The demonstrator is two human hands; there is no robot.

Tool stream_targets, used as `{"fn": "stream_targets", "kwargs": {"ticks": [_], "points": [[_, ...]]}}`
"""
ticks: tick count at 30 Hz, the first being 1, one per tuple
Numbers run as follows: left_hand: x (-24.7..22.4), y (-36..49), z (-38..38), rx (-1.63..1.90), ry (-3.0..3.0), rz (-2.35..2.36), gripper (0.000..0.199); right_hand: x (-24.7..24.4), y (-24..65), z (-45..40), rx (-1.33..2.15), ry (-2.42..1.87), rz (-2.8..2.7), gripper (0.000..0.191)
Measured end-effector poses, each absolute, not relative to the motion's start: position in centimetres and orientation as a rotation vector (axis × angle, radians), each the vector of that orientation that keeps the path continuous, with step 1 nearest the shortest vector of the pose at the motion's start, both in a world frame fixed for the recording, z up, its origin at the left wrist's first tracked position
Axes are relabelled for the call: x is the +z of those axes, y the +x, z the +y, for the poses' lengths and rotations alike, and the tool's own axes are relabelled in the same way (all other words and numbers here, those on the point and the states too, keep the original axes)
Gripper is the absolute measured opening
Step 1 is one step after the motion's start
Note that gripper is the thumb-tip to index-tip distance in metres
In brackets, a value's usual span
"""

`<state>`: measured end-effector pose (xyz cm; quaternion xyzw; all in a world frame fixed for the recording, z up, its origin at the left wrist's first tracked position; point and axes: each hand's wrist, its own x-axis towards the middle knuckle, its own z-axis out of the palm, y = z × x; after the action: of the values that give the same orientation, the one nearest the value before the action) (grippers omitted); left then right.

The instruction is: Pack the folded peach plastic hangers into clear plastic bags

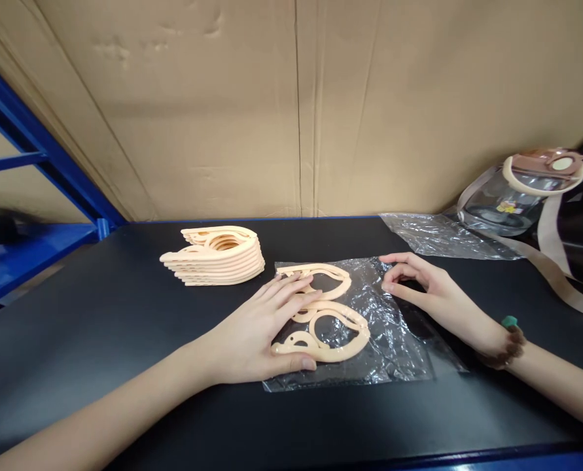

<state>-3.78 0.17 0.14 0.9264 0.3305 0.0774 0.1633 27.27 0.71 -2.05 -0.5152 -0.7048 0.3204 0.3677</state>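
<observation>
Two cream plastic folding hangers [354,340] lie side by side in a clear plastic bag [394,347] on the black table. My left hand [266,327] rests flat over their left ends, fingers spread. At the bag's upper right edge is my right hand [423,284], its thumb and fingertips brought close together; whether they pinch the film is too small to tell. A neat stack of several matching hangers [222,261] sits to the left, behind my left hand, touched by neither hand.
Another clear bag [428,235] lies at the back right, beside a transparent bottle [507,199] with a brown lid and a beige strap [551,268]. Cardboard [222,118] stands behind the black table [124,307]; a blue metal frame [60,150] is at left.
</observation>
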Motion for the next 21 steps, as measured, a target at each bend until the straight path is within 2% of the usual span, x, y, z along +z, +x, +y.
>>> {"fn": "stream_targets", "kwargs": {"ticks": [3,7,11,14,15,21], "points": [[0.5,-3.8,0.1,0.241,2.644,0.925,0.08,-1.9,27.2,0.6,0.786,-1.327,-1.834,0.041],[1.1,-3.9,0.0,0.197,2.645,0.913,0.079,-1.4,27.0,0.5,0.683,-1.346,-1.989,0.027],[1.4,-3.9,-0.2,0.181,2.634,0.91,0.081,-0.8,26.6,-0.1,0.645,-1.343,-2.133,0.023],[1.5,-3.8,-0.4,0.175,2.627,0.922,0.082,-0.5,26.2,-0.8,0.783,-1.256,-2.181,0.055],[1.5,-3.8,-0.5,0.174,2.622,0.924,0.081,-0.4,26.1,-1.0,0.802,-1.227,-2.203,0.061],[1.5,-3.8,-0.7,0.156,2.611,0.92,0.081,0.1,26.1,-1.7,0.716,-1.083,-2.357,0.056]]}}
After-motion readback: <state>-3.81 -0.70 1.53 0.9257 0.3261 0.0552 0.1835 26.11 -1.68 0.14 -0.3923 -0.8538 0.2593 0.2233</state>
